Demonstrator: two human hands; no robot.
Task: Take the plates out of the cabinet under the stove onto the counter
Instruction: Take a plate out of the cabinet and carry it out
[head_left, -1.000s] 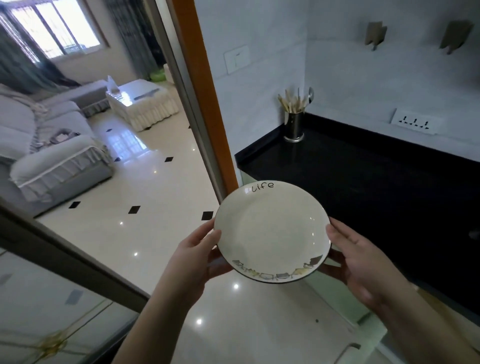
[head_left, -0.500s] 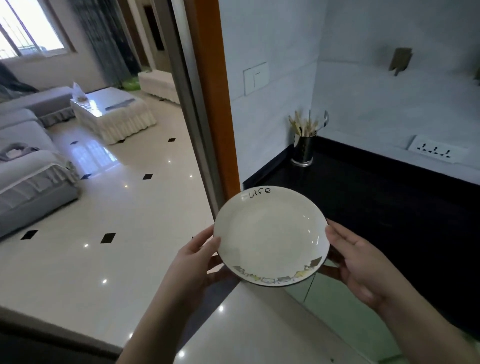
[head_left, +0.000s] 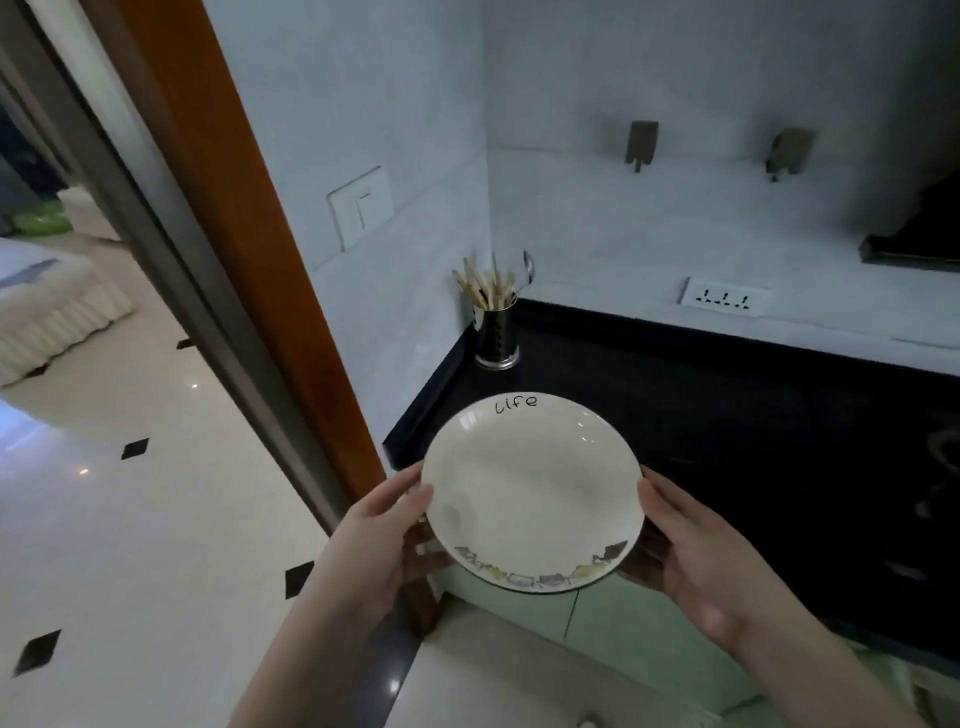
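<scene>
A white plate (head_left: 530, 491) with the word "life" on its far rim and a printed border on its near rim is held level in front of me. My left hand (head_left: 379, 540) grips its left edge, thumb on top and fingers underneath. My right hand (head_left: 696, 551) grips the right edge the same way. The plate hovers over the near left corner of the black counter (head_left: 727, 415). The cabinet under the stove is out of view.
A metal holder with chopsticks (head_left: 496, 325) stands in the counter's back left corner. A wall socket strip (head_left: 724, 300) sits above the counter. A stove burner (head_left: 940, 488) shows at the right edge. An orange door frame (head_left: 249, 270) stands to the left, pale green cabinet doors (head_left: 613, 623) below.
The view has swung right toward the counter. The plate, still held by both hands, has moved from beside the door frame to over the counter's corner.
</scene>
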